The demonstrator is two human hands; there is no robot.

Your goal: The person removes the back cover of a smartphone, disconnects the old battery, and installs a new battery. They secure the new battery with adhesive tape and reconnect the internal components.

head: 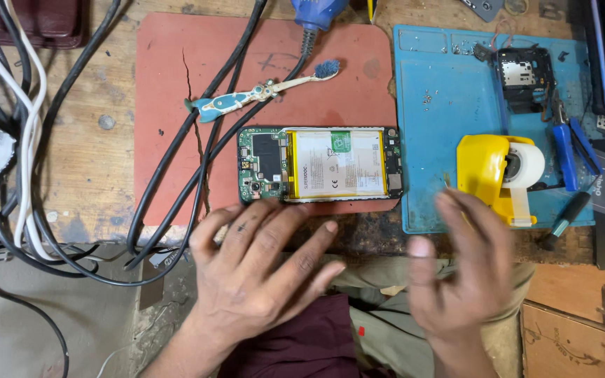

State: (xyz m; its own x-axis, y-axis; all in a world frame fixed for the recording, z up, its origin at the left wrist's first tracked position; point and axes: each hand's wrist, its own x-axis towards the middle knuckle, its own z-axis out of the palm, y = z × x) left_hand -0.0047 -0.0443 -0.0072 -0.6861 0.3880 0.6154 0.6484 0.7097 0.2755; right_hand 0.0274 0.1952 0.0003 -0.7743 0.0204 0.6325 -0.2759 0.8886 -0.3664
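An opened phone [320, 164] lies face down on a red mat [176, 105], its green board and white battery showing. My left hand [260, 269] hovers flat just below the phone's near edge, fingers spread, holding nothing. My right hand [467, 269] is blurred with motion near the front edge of the blue mat [432, 140], fingers apart and empty, just below a yellow tape dispenser [498, 175] with a white roll.
A toothbrush with a blue bristle head [260, 93] lies on the red mat above the phone. Black and white cables [29, 140] run across the left side. A small black phone part [523, 77], blue-handled pliers [568, 150] and a black screwdriver [565, 220] sit at right. Cardboard [582, 329] at lower right.
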